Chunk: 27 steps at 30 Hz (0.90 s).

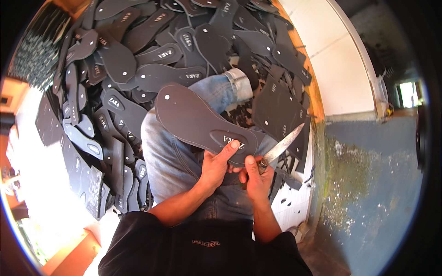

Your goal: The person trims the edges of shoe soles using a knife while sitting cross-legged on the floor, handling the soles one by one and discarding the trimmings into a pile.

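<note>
A dark grey shoe insole [193,110] lies slantwise above my lap, its wide toe end to the upper left and its heel toward my hands. My left hand [215,170] grips the heel end, thumb on the printed oval pad and fingers underneath. In my right hand [257,179] is a knife [284,143] with a worn, pointed blade, tilted up to the right. The blade stands beside the heel, and my right thumb rests close to the insole's edge. The knife's handle is mostly hidden by my fingers.
A big heap of loose dark insoles [159,55] spreads ahead and to the left of my jeans-clad legs [165,152]. Uncut sheets [281,110] and black scraps lie by my right knee. Further right are white tiles [343,60] and a stained grey floor [382,179].
</note>
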Available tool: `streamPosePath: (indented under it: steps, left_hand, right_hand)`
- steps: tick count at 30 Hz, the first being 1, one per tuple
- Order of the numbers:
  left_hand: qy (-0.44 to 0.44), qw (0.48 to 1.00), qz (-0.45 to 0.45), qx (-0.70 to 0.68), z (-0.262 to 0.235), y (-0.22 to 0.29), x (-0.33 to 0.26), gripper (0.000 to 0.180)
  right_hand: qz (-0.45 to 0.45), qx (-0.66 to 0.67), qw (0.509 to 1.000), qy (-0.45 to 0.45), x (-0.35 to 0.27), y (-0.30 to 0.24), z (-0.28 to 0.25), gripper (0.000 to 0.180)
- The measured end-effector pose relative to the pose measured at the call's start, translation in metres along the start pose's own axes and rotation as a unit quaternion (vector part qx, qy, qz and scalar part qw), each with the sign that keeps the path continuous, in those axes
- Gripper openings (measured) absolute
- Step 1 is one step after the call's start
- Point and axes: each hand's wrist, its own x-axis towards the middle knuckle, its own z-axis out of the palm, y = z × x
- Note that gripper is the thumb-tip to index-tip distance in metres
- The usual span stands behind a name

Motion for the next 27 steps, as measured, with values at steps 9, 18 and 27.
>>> streamPosePath:
  steps: [9,18,27]
  left_hand:
    - [-0.018,0.996,-0.069,-0.058,0.035,-0.037,-0.032,0.02]
    - [-0.031,0.996,-0.075,-0.022,0.006,-0.05,-0.033,0.026]
    - [-0.024,0.994,-0.094,0.058,-0.032,-0.059,-0.042,0.028]
  right_hand:
    - [-0.04,-0.401,0.912,0.069,-0.039,0.023,-0.108,0.044]
    - [0.028,-0.472,0.879,0.056,-0.061,0.036,-0.103,0.04]
    - [0.019,-0.478,0.873,-0.093,-0.021,0.029,-0.088,0.022]
